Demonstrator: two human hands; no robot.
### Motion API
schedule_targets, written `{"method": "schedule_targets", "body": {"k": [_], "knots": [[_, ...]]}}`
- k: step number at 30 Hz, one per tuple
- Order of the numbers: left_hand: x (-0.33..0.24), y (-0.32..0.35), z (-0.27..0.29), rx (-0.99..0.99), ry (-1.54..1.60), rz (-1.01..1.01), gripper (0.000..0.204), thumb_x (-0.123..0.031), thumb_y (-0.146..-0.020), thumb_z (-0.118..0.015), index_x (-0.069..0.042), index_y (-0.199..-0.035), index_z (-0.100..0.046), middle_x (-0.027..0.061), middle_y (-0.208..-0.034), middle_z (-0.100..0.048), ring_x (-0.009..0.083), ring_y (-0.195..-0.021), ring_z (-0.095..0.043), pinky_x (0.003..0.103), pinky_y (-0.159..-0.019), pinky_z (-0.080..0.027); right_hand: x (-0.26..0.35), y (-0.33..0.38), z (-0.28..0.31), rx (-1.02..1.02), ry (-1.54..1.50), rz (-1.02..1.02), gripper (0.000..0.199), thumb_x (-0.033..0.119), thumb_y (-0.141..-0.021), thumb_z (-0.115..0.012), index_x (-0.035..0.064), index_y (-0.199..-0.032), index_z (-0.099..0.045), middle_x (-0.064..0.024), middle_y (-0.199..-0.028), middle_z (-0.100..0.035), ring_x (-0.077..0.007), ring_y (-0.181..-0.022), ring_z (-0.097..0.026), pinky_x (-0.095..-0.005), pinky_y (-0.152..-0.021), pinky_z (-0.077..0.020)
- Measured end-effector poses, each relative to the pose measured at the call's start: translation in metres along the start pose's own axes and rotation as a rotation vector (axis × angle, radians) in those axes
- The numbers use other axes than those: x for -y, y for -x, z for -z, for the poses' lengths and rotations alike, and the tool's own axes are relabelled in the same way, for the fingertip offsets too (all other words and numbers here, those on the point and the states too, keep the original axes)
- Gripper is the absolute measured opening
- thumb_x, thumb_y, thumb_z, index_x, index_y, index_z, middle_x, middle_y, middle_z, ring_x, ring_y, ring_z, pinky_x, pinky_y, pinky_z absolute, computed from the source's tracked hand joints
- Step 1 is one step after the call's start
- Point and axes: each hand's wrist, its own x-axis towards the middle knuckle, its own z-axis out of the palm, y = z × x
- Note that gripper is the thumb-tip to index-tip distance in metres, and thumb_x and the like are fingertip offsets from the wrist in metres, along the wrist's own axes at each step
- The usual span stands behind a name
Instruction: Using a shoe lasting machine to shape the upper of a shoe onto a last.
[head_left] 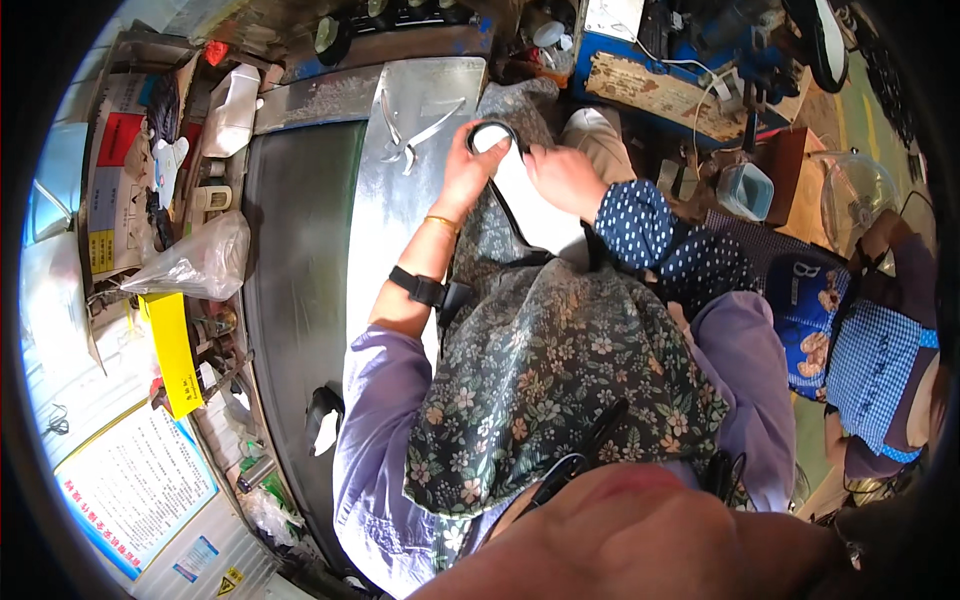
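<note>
A black-edged shoe (pixel 535 212) with a long white face turned up lies over my lap, its rounded end pointing away from me. My left hand (pixel 468 172) wraps that rounded end, thumb pressed on the white face. From the right, my right hand (pixel 566 180) grips the shoe's edge, its curled fingertips partly hidden. Left of my left hand, a pair of pliers (pixel 408 143) with pale handles rests spread on the metal tabletop (pixel 425 85). A floral apron (pixel 560 380) covers my lap beneath the shoe.
A dark conveyor belt (pixel 290 260) runs along my left, with another shoe (pixel 324 420) on it. Beyond it are a plastic bag (pixel 205 262) and a yellow box (pixel 172 355). Right stand a clear tub (pixel 746 190) and a co-worker in a checked apron (pixel 880 365).
</note>
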Motion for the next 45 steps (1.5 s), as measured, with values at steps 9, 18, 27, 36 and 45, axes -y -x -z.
{"method": "schedule_targets", "body": {"k": [9,18,27,36,45], "knots": [[-0.001,-0.003,0.003,-0.012,-0.008,-0.029,0.052,-0.01,-0.085,-0.076,0.0,-0.128,-0.05,0.0069,-0.102,-0.066,0.0127,-0.084,-0.062,0.026,-0.072,-0.052,-0.003,0.056,0.016,0.405,-0.487,-0.356,0.068,0.049,-0.105,-0.03,-0.0073,-0.142,-0.038,-0.0329,-0.13,-0.054,-0.0431,-0.124,-0.052,-0.0432,-0.105,-0.0394],[0.003,0.005,0.02,0.137,0.646,0.008,0.045,-0.021,-0.095,-0.06,0.0,-0.134,-0.051,0.0093,-0.121,-0.063,0.0197,-0.111,-0.06,0.035,-0.101,-0.046,-0.003,0.037,-0.005,0.443,-1.227,-0.419,0.08,0.043,-0.1,-0.054,-0.0053,-0.153,-0.017,-0.0196,-0.151,-0.038,-0.0241,-0.138,-0.038,-0.0316,-0.111,-0.0337],[-0.028,0.018,-0.001,-0.262,-1.26,0.204,0.06,-0.04,-0.103,-0.025,0.002,-0.098,-0.069,0.0277,-0.093,-0.069,0.0445,-0.094,-0.066,0.052,-0.086,-0.051,0.05,0.016,-0.018,0.243,-0.8,-0.572,0.087,0.046,-0.1,-0.05,-0.0112,-0.15,-0.009,-0.0333,-0.148,-0.033,-0.0357,-0.139,-0.036,-0.0361,-0.112,-0.0324],[-0.024,0.06,0.004,0.059,-1.224,0.324,0.065,-0.048,-0.105,-0.028,0.006,-0.112,-0.062,0.0326,-0.103,-0.065,0.0461,-0.106,-0.061,0.047,-0.092,-0.049,0.045,0.025,-0.029,0.0,-1.185,-0.533,0.074,0.039,-0.101,-0.052,-0.0075,-0.147,-0.018,-0.0266,-0.142,-0.042,-0.0322,-0.132,-0.043,-0.035,-0.109,-0.0355],[0.057,0.104,0.016,0.014,-0.12,0.07,0.061,-0.029,-0.1,-0.058,0.001,-0.145,-0.031,0.0149,-0.121,-0.062,0.0252,-0.114,-0.059,0.035,-0.099,-0.045,0.039,0.009,-0.016,0.112,-1.348,-0.525,0.074,0.043,-0.102,-0.05,-0.0022,-0.152,-0.018,-0.0174,-0.146,-0.04,-0.0225,-0.134,-0.039,-0.0325,-0.111,-0.0329]]}}
